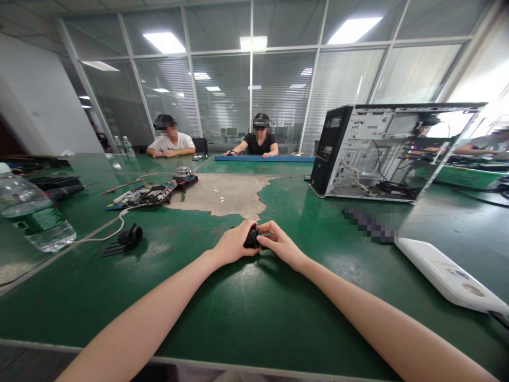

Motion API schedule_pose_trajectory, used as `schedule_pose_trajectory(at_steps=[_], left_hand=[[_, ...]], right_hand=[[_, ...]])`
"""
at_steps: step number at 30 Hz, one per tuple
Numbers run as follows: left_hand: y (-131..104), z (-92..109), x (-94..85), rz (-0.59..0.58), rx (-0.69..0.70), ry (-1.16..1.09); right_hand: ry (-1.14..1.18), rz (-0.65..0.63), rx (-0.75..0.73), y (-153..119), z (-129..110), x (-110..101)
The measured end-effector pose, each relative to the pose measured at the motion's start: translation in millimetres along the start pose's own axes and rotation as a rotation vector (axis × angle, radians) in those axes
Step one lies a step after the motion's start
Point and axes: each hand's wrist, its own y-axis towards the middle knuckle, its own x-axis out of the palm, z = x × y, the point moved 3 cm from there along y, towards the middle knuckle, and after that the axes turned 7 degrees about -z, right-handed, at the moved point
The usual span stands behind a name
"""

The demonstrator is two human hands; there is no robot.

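Observation:
Both hands meet just above the green tabletop (246, 307), around a small black round-ended part (252, 237). My left hand (235, 244) wraps it from the left, fingers over the top and thumb underneath. From the right, my right hand (278, 243) pinches the near end of it between thumb and fingertips. Much of the part is covered by my fingers, so its full shape and kind cannot be made out. Off to the left lies another black part (133, 236), with a round collar and several thin prongs, untouched.
A circuit board (145, 195) and a CPU cooler (185, 176) lie beyond at the left, near a water bottle (35, 212). An opened computer case (358, 154) stands at the right, a white power bank (449, 273) nearer. Two people sit across the table; another is far right.

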Motion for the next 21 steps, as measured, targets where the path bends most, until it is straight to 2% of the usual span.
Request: schedule_pose_trajectory(at_steps=[6, 13, 21], left_hand=[[0.0, 0.1, -0.7, -0.006, -0.017, -0.011], [-0.3, 1.6, -1.9, -0.012, -0.037, -0.016], [0.1, -0.2, -0.3, -0.004, -0.011, -0.009]], right_hand=[[-0.061, 0.02, 0.041, 0.4, 0.7, -2.0], [0.001, -0.011, -0.027, -0.1, -1.1, 0.0], [-0.051, 0.025, 0.032, 0.4, 1.1, -1.1]])
